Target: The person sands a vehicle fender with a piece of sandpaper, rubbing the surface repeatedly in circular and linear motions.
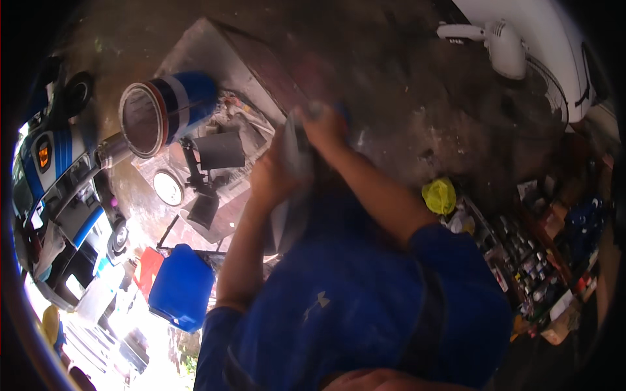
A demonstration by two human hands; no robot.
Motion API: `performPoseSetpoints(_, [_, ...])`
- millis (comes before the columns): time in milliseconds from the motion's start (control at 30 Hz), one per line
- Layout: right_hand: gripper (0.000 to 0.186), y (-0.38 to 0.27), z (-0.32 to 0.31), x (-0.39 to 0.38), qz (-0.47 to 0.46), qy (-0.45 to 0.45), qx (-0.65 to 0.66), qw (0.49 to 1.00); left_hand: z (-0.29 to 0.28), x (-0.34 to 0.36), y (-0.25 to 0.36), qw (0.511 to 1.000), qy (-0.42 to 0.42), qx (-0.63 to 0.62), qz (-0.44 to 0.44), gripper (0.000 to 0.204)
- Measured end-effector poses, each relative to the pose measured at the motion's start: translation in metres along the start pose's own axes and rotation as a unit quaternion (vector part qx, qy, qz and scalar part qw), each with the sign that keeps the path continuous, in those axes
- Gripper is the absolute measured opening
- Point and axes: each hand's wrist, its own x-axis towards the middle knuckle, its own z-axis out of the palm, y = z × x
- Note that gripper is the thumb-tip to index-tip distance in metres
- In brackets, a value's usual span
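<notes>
My left hand (270, 176) is closed on a long grey panel (290, 163) that stands on edge in front of my body. Its fingers lie along the near-left face, and the lower part of the panel runs down against my blue shirt. Near the panel's far end is my right hand (323, 127), slightly blurred, with its fingers curled. A small roundish thing shows at those fingers, but its kind is unclear. Just beyond both hands is a large box-like stand (251, 55) with a pale side. Dark flat parts (220, 151) lie on a surface left of my left hand.
A blue, white and red drum (186, 98) lies tilted at the left, near a white round disc (168, 188). A blue jug (182, 287) stands nearer. At far right are a white fan (505, 49), a yellow-green bag (439, 197) and cluttered bottles (531, 267). A vehicle (55, 156) stands far left.
</notes>
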Motion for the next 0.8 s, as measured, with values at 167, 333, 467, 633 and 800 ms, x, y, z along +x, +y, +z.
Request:
performPoseSetpoints(167, [0.043, 0.034, 0.014, -0.020, -0.058, 0.066, 0.126, 0.988, -0.002, 0.006, 0.013, 0.999, -0.008, -0.023, -0.025, 0.125])
performPoseSetpoints(333, [0.036, 0.024, 0.014, 0.024, 0.018, 0.011, 0.111, 0.994, 0.000, -0.003, 0.005, 1.000, -0.006, -0.017, -0.010, 0.122])
performPoseSetpoints(467, [0.038, 0.031, 0.020, -0.015, -0.116, 0.100, 0.088, 0.984, -0.004, 0.000, -0.004, 1.000, 0.000, -0.022, -0.012, 0.120])
performPoseSetpoints(633, [0.053, 0.007, 0.017, 0.006, -0.016, 0.052, 0.124, 0.991, -0.004, -0.001, -0.008, 1.000, -0.003, -0.028, -0.001, 0.118])
performPoseSetpoints(800, [0.053, 0.031, 0.030, -0.019, -0.197, 0.188, 0.143, 0.952, -0.005, 0.000, -0.009, 0.999, 0.012, -0.037, 0.027, 0.116])
